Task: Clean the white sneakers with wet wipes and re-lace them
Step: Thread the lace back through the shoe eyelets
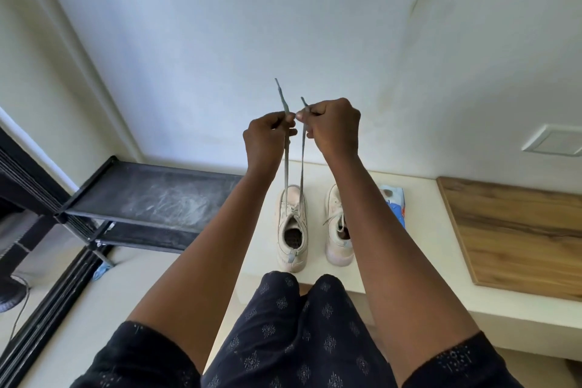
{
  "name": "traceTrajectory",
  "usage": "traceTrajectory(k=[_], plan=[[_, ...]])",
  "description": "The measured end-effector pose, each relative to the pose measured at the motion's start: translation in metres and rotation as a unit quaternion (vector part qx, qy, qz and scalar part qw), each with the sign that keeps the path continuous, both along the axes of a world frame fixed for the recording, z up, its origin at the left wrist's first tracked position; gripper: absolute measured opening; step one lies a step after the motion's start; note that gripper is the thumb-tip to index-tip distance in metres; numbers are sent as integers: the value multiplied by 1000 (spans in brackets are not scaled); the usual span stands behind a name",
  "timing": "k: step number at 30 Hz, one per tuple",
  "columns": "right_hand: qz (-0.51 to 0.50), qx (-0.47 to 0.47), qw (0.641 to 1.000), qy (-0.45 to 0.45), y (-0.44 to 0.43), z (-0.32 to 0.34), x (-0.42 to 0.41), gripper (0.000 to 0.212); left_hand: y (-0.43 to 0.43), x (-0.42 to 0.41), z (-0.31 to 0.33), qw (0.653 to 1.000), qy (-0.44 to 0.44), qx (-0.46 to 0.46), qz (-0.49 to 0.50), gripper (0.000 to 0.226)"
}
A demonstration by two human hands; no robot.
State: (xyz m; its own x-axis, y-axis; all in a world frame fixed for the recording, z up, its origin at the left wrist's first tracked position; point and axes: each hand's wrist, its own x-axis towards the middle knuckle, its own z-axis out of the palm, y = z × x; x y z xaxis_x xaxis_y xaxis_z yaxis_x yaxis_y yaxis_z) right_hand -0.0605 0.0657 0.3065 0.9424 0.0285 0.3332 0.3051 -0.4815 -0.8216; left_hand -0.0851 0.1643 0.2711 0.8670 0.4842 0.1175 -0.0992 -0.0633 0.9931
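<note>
pale bench (423, 214) carries the white sneakers (340, 252); left hand (267, 138) and right hand (333, 126) each pinch the soft, light lace (303, 164) near its stiffer tips, probably the surest hold.

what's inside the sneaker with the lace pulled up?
Only a dark insole shows through the opening of the sneaker; nothing else visible. Toe end is hidden under the tongue and lace, can't tell there.

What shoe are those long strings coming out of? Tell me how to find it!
Find the pale ledge below the wall. The sneaker nearer the black rack is yours; the other sneaker sits by the blue wipes pack. Only yours has its lace pulled straight up, pinched by the left hand and right hand.
</note>
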Motion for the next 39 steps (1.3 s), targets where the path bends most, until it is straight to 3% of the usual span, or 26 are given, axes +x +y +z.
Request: traceTrajectory(k=[7, 24, 29, 33, 39], plan=[[25, 43, 998, 46, 2, 16, 4, 14, -3, -8, 10, 998, -25, -62, -18, 15], [18, 72, 994, 84, 3, 31, 0, 6, 0, -11, 20, 1000, 7, 29, 8, 18], [-3, -53, 998, 36, 2, 38, 5, 11, 4, -10, 27, 995, 31, 91, -20, 6], [33, -169, 985, 32, 2, 56, 8, 32, 4, -8, 34, 983, 54, 160, -68, 9], [89, -178, 980, 9, -3, 57, 16, 22, 5, -7, 31, 982, 46, 154, -94, 10]])
